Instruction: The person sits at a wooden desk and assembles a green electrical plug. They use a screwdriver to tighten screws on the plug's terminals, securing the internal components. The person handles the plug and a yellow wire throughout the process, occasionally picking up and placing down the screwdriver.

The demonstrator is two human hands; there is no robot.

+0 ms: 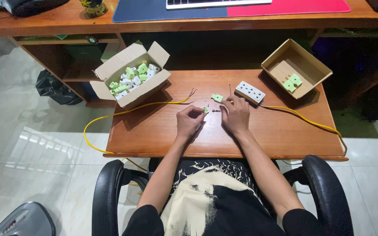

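My left hand (189, 122) pinches a small green and white socket part (204, 109) just above the wooden table (154, 131). My right hand (236, 116) rests on the table beside it, fingers curled over small dark screws (216, 111); whether it grips anything I cannot tell. A second green part (217, 98) lies just beyond the hands. A white multi-socket plate (250, 91) sits right of it, touching the yellow cable (302, 117).
An open cardboard box (130, 76) of several green and white parts stands at the back left. A second box (296, 65) at the back right holds two green parts. Another yellow cable (123, 112) loops off the left edge. Chair armrests (324, 188) flank me.
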